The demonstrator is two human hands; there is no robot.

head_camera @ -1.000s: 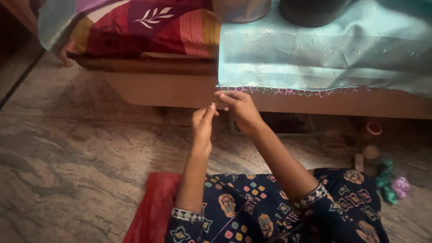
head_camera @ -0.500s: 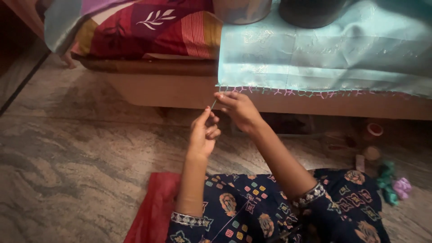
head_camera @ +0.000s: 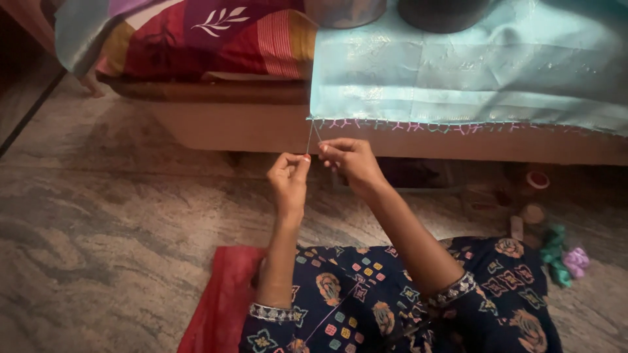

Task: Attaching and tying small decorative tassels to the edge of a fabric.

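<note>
Both hands raised at the corner of the pale blue cloth point(head_camera: 471, 72) — left hand point(head_camera: 289, 176) pinching 1 thread point(head_camera: 309, 138), right hand point(head_camera: 350, 160) pinching another beside it; risk, likely: uneven pull snaps thread or puckers the knotted edging point(head_camera: 418, 125).

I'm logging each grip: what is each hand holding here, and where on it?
Both the left hand and right hand pinch thin threads at their lower ends, hanging from the light blue cloth's fringed corner.
</note>
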